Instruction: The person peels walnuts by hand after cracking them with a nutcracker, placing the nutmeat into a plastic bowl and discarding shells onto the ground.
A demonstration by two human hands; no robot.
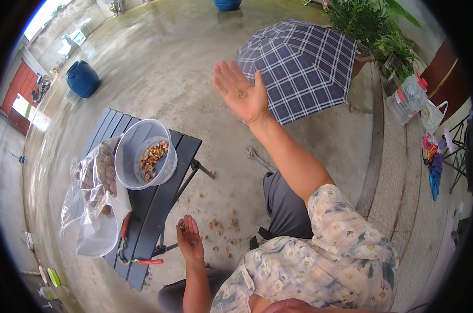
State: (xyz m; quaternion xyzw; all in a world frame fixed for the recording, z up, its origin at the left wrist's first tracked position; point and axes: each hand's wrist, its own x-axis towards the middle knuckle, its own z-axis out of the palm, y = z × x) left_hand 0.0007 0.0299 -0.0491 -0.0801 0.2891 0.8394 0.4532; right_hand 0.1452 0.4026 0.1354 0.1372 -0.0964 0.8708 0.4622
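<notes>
My right hand [240, 92] is raised with the palm up and fingers stretched out. Small walnut bits [242, 93] rest on that palm. Lower down, beside the folding table, my left hand [190, 240] is also palm up. Dark walnut shell pieces [182, 226] lie by its thumb and fingers; blur hides their exact number. A clear plastic tub [124, 172] holds walnut kernels [153, 158] on the dark slatted folding table [152, 219]. Next to it sags a clear plastic bag [90, 219] with whole walnuts [106, 166]. A nutcracker with red handles [124, 244] lies at the table's near end.
Shell fragments [217, 225] litter the concrete floor below. Beyond my right hand stands an open plaid umbrella [299, 66]. Potted plants [393, 47] and a large plastic water jug [408, 98] are at the right by a step. A blue barrel [82, 79] stands at the left.
</notes>
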